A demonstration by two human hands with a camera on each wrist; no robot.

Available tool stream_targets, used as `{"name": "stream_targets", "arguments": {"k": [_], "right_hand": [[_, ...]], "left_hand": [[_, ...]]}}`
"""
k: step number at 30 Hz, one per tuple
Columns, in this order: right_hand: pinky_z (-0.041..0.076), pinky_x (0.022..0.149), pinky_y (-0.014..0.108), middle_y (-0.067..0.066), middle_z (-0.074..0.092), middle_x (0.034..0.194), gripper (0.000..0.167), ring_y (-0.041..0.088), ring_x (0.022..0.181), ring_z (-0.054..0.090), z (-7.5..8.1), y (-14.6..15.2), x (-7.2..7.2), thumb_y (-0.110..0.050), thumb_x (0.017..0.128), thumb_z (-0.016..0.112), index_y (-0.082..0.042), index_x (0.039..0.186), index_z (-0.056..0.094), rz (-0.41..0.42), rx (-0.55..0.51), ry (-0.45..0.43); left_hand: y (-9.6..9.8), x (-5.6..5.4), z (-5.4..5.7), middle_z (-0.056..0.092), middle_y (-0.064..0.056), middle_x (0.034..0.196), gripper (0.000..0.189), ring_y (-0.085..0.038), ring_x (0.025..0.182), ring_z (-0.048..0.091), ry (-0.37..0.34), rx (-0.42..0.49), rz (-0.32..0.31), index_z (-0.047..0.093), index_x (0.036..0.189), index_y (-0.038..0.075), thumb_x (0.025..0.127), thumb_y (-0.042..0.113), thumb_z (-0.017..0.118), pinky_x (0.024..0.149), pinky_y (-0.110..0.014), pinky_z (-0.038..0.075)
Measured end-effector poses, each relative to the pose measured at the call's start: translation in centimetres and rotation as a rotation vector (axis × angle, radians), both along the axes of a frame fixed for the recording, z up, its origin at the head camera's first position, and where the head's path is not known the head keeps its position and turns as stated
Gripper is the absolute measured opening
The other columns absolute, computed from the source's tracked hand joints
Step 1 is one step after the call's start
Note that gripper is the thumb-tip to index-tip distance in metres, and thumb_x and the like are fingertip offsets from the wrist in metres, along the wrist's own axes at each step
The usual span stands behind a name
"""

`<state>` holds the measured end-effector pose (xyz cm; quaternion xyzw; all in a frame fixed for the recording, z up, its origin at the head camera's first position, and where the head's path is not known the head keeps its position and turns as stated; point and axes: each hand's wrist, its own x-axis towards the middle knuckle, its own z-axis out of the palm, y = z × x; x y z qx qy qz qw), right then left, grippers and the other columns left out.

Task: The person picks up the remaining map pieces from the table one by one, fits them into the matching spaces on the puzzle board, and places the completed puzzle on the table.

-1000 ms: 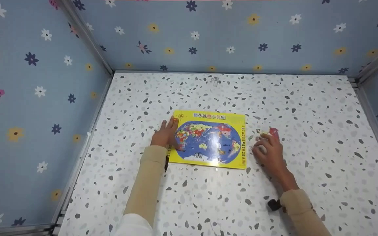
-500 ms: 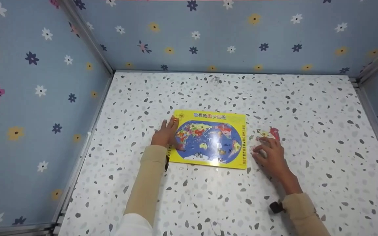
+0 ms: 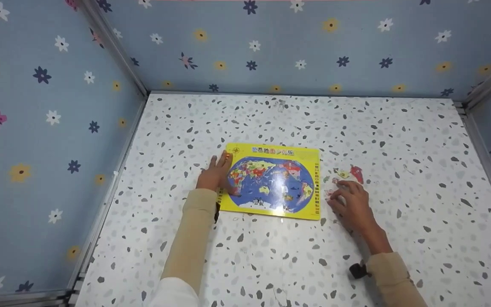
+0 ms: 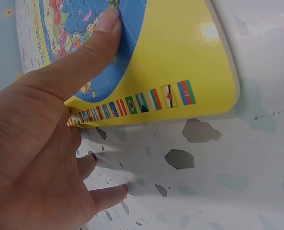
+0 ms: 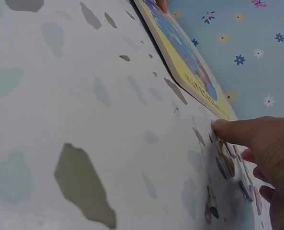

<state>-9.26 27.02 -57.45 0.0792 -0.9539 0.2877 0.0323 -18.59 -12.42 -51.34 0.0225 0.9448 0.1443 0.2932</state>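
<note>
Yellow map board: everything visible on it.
The yellow map board is a thin, glossy panel with rounded corners and a pale edge, lying flat on the speckled table. A blue oval world map fills its middle; a multicolored title runs along the top, small flags along the left edge. The left hand touches it, thumb across the map.

Across the top of the board (image 3: 267, 183) runs a title (image 3: 272, 151) in coloured Chinese characters, small and blurred but apparently 世界地图少儿版, with a compass sign (image 3: 235, 150) at its left. A flag strip (image 4: 122, 107) lines the board's left edge, ending with Brazil's flag (image 4: 130, 104), the Bahamas' flag (image 4: 142, 102), Bulgaria's flag (image 4: 154, 99), Brunei's flag (image 4: 169, 96) and Azerbaijan's flag (image 4: 185, 92). The right-edge column (image 3: 317, 187) of flags is too tiny to identify. A pink marking (image 4: 88, 15) on the blue is illegible.
</note>
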Motion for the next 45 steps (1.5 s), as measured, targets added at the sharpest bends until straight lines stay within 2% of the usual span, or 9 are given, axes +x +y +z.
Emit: {"name": "stream_targets", "arguments": {"k": [5,14,25,31,37,45], "right_hand": [[0.026,0.107,0.059,0.005,0.052,0.136,0.01,0.032,0.133,0.036,-0.1,0.2,0.1,-0.021,0.084,0.074,-0.023,0.093,0.072,0.029,0.001,0.027],[0.027,0.108,0.056,0.003,0.054,0.131,0.008,0.029,0.131,0.039,-0.1,0.1,0.0,-0.019,0.084,0.074,-0.023,0.091,0.072,0.054,0.001,0.026],[0.03,0.107,0.052,0.004,0.056,0.125,0.006,0.028,0.128,0.041,-0.4,-0.1,-0.1,-0.019,0.083,0.074,-0.017,0.088,0.071,0.035,-0.031,0.049],[0.028,0.108,0.053,0.003,0.054,0.132,0.007,0.026,0.132,0.038,0.0,-0.2,-0.1,-0.022,0.085,0.073,-0.017,0.09,0.07,0.013,-0.07,0.051],[0.029,0.105,0.054,0.006,0.055,0.128,0.009,0.027,0.127,0.043,0.1,-0.5,-0.5,-0.019,0.084,0.074,-0.016,0.09,0.068,0.019,-0.091,0.123],[0.026,0.108,0.057,0.009,0.054,0.13,0.009,0.03,0.127,0.043,0.8,-1.0,-1.3,-0.017,0.084,0.074,-0.016,0.091,0.068,-0.011,-0.098,0.127]], "left_hand": [[0.1,0.0,0.0,-0.004,-0.002,0.163,0.121,-0.031,0.149,-0.004,0.008,-0.01,0.002,0.004,0.156,0.018,0.068,0.04,0.085,0.117,-0.06,0.013],[0.2,-0.1,-0.2,-0.004,-0.002,0.163,0.121,-0.032,0.149,-0.004,-0.002,-0.026,0.008,0.005,0.156,0.018,0.068,0.04,0.086,0.117,-0.06,0.013],[-0.1,-0.1,-0.1,-0.004,-0.004,0.163,0.122,-0.032,0.149,-0.004,0.005,-0.015,-0.015,0.004,0.156,0.018,0.068,0.043,0.085,0.115,-0.062,0.014],[0.0,-0.1,-0.3,-0.004,-0.003,0.163,0.122,-0.032,0.149,-0.003,0.009,-0.02,-0.009,0.005,0.156,0.018,0.067,0.043,0.085,0.116,-0.062,0.014],[0.0,0.0,-0.3,-0.003,-0.003,0.163,0.121,-0.032,0.149,-0.003,0.014,-0.021,-0.003,0.005,0.156,0.018,0.068,0.042,0.085,0.116,-0.061,0.014],[0.0,-0.1,-0.2,-0.004,-0.002,0.163,0.121,-0.032,0.149,-0.003,0.014,-0.012,-0.001,0.005,0.156,0.018,0.068,0.042,0.085,0.116,-0.06,0.014]]}}
